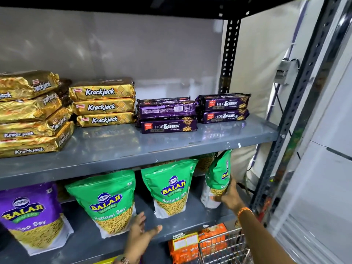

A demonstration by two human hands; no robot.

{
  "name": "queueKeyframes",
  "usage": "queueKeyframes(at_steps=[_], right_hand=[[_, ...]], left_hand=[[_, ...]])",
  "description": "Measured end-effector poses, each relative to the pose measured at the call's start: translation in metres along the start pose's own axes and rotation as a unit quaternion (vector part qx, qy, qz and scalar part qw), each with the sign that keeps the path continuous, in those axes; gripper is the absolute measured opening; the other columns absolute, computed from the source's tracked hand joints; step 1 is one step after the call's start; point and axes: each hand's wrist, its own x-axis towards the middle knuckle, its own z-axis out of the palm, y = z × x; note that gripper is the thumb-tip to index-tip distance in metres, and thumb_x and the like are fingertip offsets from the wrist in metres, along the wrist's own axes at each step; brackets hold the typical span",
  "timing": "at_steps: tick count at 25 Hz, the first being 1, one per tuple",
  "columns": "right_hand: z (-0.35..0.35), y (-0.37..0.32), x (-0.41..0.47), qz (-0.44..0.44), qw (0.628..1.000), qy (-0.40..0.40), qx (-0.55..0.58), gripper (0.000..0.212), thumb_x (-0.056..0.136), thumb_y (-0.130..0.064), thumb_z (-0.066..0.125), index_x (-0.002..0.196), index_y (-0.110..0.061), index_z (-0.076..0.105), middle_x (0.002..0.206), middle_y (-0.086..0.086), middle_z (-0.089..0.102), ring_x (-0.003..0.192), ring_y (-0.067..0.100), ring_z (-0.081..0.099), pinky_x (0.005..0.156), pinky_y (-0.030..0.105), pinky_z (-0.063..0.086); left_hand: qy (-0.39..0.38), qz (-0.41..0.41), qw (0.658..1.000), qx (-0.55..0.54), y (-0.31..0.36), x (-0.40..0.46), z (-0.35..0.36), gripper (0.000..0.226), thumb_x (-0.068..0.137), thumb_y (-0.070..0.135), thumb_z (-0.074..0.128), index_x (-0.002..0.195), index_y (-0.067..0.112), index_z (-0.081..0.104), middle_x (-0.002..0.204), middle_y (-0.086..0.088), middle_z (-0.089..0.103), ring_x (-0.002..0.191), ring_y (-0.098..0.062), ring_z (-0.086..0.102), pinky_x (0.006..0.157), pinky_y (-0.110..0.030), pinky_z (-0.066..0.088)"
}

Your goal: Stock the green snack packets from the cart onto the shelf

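Nearest the camera, the left hand (140,232) is open, palm up-ish with fingers spread, hovering just at the front lip of the lower shelf (91,242) and gripping nothing. A green packet (110,202) stands right above its fingertips, near but not touching as far as one can tell. Over to the right, the wire cart (224,246) pokes in at the bottom, shiny metal mesh, with orange packs (192,242) beside it. The right hand (228,197), orange band on the wrist, is wrapped around the bottom of a tilted green packet (219,178) at the shelf's right end. Another green one (171,187) stands between the two. All are glossy plastic pouches. A purple pouch (32,216) sits far left. Farther up, gold biscuit stacks (102,105) and purple ones (167,115) lie on the upper shelf (152,145).
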Motion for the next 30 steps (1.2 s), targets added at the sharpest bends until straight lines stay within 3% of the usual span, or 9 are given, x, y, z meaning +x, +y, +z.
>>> queueKeyframes(at_steps=[2, 4, 7, 11, 18, 23, 26, 28, 30], right_hand=[[0.003, 0.001, 0.008, 0.004, 1.000, 0.012, 0.025, 0.116, 0.045, 0.032, 0.083, 0.143, 0.003, 0.027, 0.141, 0.030, 0.050, 0.126, 0.045, 0.054, 0.105, 0.054, 0.050], [0.005, 0.001, 0.008, -0.003, 0.998, 0.064, 0.016, 0.106, 0.040, 0.018, 0.094, 0.129, 0.001, 0.041, 0.131, 0.026, 0.058, 0.114, 0.038, 0.061, 0.093, 0.040, 0.059], [0.014, 0.010, -0.003, -0.008, 0.980, 0.172, -0.096, 0.109, 0.036, -0.015, 0.103, 0.125, 0.003, 0.042, 0.123, 0.026, 0.056, 0.114, 0.041, 0.056, 0.098, 0.052, 0.052], [0.028, 0.014, -0.012, 0.013, 0.959, 0.242, -0.150, 0.131, 0.037, -0.035, 0.101, 0.139, 0.001, 0.029, 0.131, 0.028, 0.046, 0.123, 0.047, 0.045, 0.106, 0.056, 0.044], [0.029, 0.013, -0.009, 0.038, 0.955, 0.245, -0.161, 0.137, 0.036, -0.036, 0.101, 0.143, 0.002, 0.025, 0.135, 0.029, 0.043, 0.131, 0.046, 0.039, 0.112, 0.059, 0.038], [0.029, 0.002, -0.019, 0.061, 0.955, 0.238, -0.168, 0.141, 0.034, -0.027, 0.103, 0.145, 0.001, 0.020, 0.139, 0.030, 0.041, 0.134, 0.046, 0.035, 0.114, 0.059, 0.035], [0.032, -0.005, -0.024, 0.085, 0.960, 0.220, -0.153, 0.145, 0.035, -0.025, 0.103, 0.148, -0.002, 0.015, 0.145, 0.034, 0.035, 0.137, 0.049, 0.033, 0.116, 0.059, 0.032], [0.033, -0.012, -0.033, 0.106, 0.963, 0.213, -0.128, 0.145, 0.041, -0.024, 0.102, 0.150, -0.003, 0.010, 0.148, 0.036, 0.030, 0.139, 0.051, 0.030, 0.118, 0.059, 0.030], [0.032, -0.028, -0.058, 0.123, 0.958, 0.241, -0.099, 0.137, 0.048, -0.018, 0.101, 0.150, 0.002, 0.011, 0.150, 0.036, 0.027, 0.141, 0.050, 0.027, 0.119, 0.057, 0.029]], left_hand=[[-0.033, -0.007, 0.999, 0.017, 0.011, 0.014, 0.011, 0.100, 0.073, 0.012, 0.084, 0.154, 0.009, 0.026, 0.159, -0.009, 0.031, 0.146, -0.027, 0.032, 0.117, -0.041, 0.029], [-0.059, -0.014, 0.998, 0.018, 0.019, 0.029, 0.020, 0.082, 0.075, 0.015, 0.082, 0.145, 0.017, 0.039, 0.154, 0.004, 0.040, 0.140, -0.021, 0.039, 0.115, -0.038, 0.033], [-0.093, 0.008, 0.996, 0.003, 0.021, 0.039, 0.028, 0.052, 0.072, 0.006, 0.081, 0.113, 0.028, 0.057, 0.116, 0.019, 0.071, 0.120, -0.014, 0.059, 0.098, -0.029, 0.045], [-0.095, 0.007, 0.995, -0.027, 0.024, 0.035, 0.034, 0.069, 0.065, 0.008, 0.084, 0.124, 0.026, 0.054, 0.120, 0.007, 0.072, 0.119, -0.018, 0.063, 0.110, -0.043, 0.042], [-0.100, -0.009, 0.995, -0.013, 0.017, 0.041, 0.036, 0.085, 0.067, 0.005, 0.084, 0.139, 0.024, 0.044, 0.133, 0.004, 0.063, 0.128, -0.021, 0.054, 0.115, -0.050, 0.034], [-0.103, 0.004, 0.994, 0.036, 0.020, 0.035, 0.028, 0.076, 0.061, 0.011, 0.088, 0.119, 0.042, 0.050, 0.110, 0.034, 0.065, 0.110, 0.001, 0.057, 0.101, -0.027, 0.044], [-0.101, 0.016, 0.992, 0.073, 0.028, 0.025, 0.016, 0.111, 0.065, 0.011, 0.087, 0.154, 0.026, 0.023, 0.144, 0.012, 0.046, 0.130, -0.008, 0.044, 0.111, -0.031, 0.037], [-0.091, 0.030, 0.990, 0.101, 0.032, 0.008, 0.007, 0.117, 0.068, 0.009, 0.086, 0.158, 0.021, 0.011, 0.160, -0.001, 0.027, 0.146, -0.014, 0.027, 0.121, -0.036, 0.024], [-0.058, 0.120, 0.978, 0.159, 0.035, -0.021, -0.005, 0.111, 0.071, 0.019, 0.085, 0.155, 0.035, 0.015, 0.158, 0.014, 0.020, 0.143, 0.000, 0.017, 0.117, -0.017, 0.012]])
